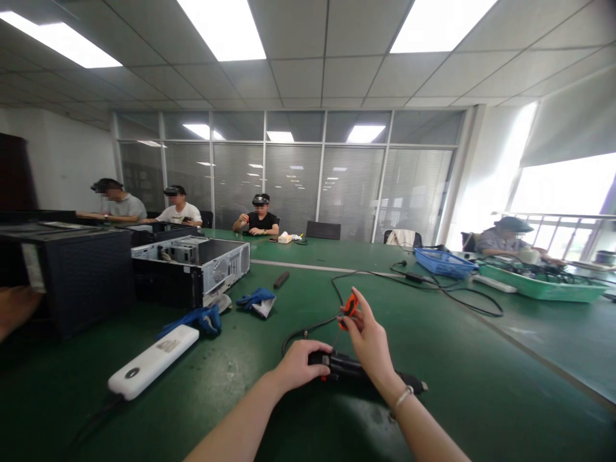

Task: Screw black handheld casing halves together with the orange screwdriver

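A black corded tool lies on the green table in front of me, its tip pointing right. My left hand is wrapped round the tool's left end, where a small red part shows. Above the middle of the tool, my right hand holds a small orange and black screwdriver between thumb and fingers. A thin shaft runs down from it toward the tool; whether its tip touches is too small to tell. The black cable leaves the tool on its far side.
An open computer case, a dark case, blue gloves and a white power strip are at left. Right: a blue basket, a green basket and cables. Several people sit around; one person's hand shows far left.
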`<state>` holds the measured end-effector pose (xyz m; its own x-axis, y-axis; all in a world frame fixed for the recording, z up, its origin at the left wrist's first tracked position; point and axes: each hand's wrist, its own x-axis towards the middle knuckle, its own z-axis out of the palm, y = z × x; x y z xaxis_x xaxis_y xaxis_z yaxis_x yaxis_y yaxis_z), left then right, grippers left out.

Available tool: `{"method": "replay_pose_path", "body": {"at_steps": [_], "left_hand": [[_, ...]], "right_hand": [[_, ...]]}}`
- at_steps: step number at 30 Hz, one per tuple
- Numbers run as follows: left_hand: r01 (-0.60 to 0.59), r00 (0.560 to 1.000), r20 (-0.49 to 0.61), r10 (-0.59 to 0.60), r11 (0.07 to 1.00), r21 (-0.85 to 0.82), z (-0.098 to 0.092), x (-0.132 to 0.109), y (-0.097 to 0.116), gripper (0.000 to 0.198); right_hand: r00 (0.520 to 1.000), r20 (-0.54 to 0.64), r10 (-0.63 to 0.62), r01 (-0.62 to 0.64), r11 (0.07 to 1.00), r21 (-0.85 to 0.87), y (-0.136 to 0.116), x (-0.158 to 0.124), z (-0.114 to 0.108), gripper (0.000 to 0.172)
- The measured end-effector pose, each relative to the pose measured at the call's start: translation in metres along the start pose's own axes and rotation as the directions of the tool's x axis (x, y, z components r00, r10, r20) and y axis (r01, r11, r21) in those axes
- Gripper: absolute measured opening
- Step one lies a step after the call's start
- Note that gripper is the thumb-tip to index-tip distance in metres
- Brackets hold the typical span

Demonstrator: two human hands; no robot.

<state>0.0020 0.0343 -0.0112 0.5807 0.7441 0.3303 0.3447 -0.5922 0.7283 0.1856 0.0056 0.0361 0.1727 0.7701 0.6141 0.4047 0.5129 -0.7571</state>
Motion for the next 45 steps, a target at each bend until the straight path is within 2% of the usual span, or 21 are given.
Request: {"method": "replay_pose_path", "body": {"at_steps": [3, 7, 9, 11, 13, 18, 22, 27, 32, 37, 42, 45], "left_hand": [[0.005, 1.0, -0.004, -0.005, 1.0, 0.002, -0.001, 0.0, 0.002, 0.041], [0.014, 1.0, 0.004, -0.014, 1.0, 0.007, -0.003, 0.0, 0.006, 0.041], [0.012, 1.0, 0.005, -0.012, 1.0, 0.002, -0.003, 0.0, 0.007, 0.04], [0.014, 1.0, 0.005, -0.014, 1.0, -0.008, -0.003, 0.0, 0.006, 0.041], [0.015, 1.0, 0.008, -0.015, 1.0, -0.017, -0.002, 0.0, 0.005, 0.041], [0.007, 1.0, 0.012, -0.007, 1.0, -0.013, -0.001, 0.001, 0.002, 0.04], [0.017, 1.0, 0.018, -0.017, 1.0, -0.009, 0.0, 0.001, 0.002, 0.04], [0.019, 1.0, 0.021, -0.018, 1.0, -0.004, -0.001, 0.0, 0.004, 0.042], [0.022, 1.0, 0.016, -0.022, 1.0, 0.01, -0.002, 0.0, 0.007, 0.04], [-0.002, 1.0, 0.017, 0.002, 1.0, 0.016, -0.002, 0.0, 0.006, 0.04], [0.018, 1.0, 0.013, -0.018, 1.0, 0.015, -0.002, 0.0, 0.006, 0.04], [0.022, 1.0, 0.01, -0.022, 1.0, 0.011, -0.002, 0.001, 0.006, 0.043]], "right_hand": [[0.999, 0.029, 0.015, -0.018, 0.994, 0.109, 0.002, 0.001, 0.0, 0.061], [0.996, -0.073, -0.047, 0.042, 0.996, -0.075, 0.002, -0.001, -0.001, 0.058], [0.996, -0.015, -0.085, 0.084, 0.995, -0.053, -0.001, -0.003, 0.001, 0.054], [0.989, 0.092, -0.118, 0.112, 0.992, 0.065, -0.004, -0.005, 0.002, 0.053], [0.983, 0.122, -0.137, 0.126, 0.987, 0.097, -0.006, -0.006, 0.004, 0.053], [0.991, 0.024, -0.135, 0.137, 0.976, -0.172, -0.005, -0.007, 0.004, 0.057], [0.992, 0.072, -0.102, 0.106, 0.992, -0.062, -0.004, -0.007, 0.004, 0.057], [0.992, -0.02, -0.124, 0.117, 0.973, -0.2, -0.005, -0.007, 0.004, 0.056], [0.994, 0.067, -0.089, 0.088, 0.996, 0.023, -0.009, -0.009, 0.005, 0.054], [0.991, -0.053, -0.126, 0.114, 0.975, -0.19, -0.008, -0.008, 0.004, 0.052], [0.993, 0.062, -0.1, 0.102, 0.994, -0.029, -0.008, -0.009, 0.005, 0.05], [0.993, 0.025, -0.116, 0.118, 0.988, -0.104, -0.009, -0.009, 0.005, 0.052]]}}
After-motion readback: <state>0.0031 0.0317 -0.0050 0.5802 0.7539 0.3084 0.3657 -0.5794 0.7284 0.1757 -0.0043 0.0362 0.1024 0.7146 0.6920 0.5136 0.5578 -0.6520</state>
